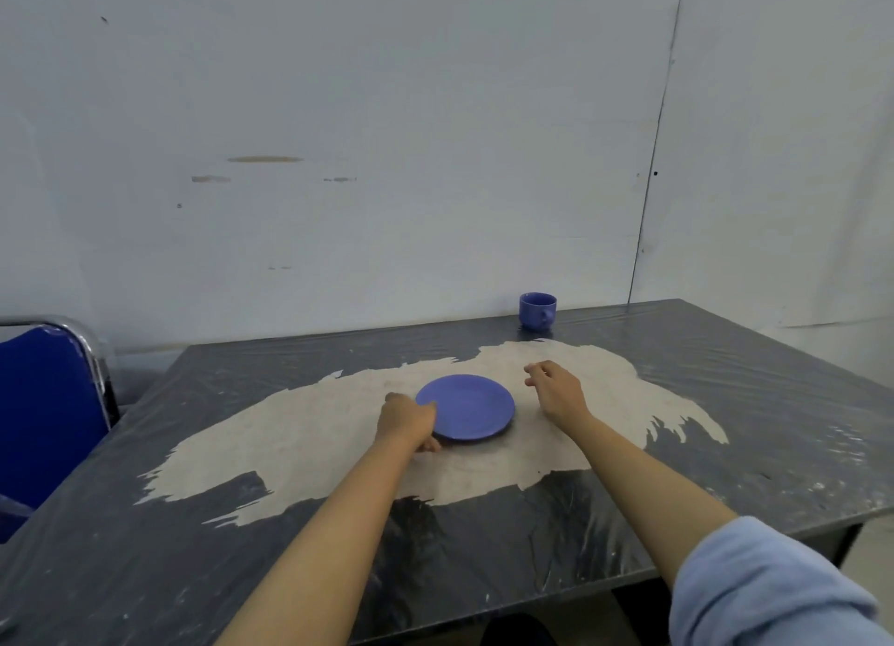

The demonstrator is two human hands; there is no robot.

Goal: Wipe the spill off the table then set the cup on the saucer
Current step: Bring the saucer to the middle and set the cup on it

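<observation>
A blue saucer (467, 406) lies in the middle of the dark table (725, 403), on a broad pale beige smear (290, 442) that spreads across the tabletop. My left hand (409, 420) grips the saucer's left rim. My right hand (556, 389) hovers just right of the saucer, fingers loosely curled and apart, holding nothing. A blue cup (537, 310) stands upright at the table's far edge, near the wall, handle facing right. No cloth is in view.
A blue chair with a chrome frame (48, 403) stands against the table's left side. A white wall runs close behind the far edge. The table is covered in wrinkled clear plastic.
</observation>
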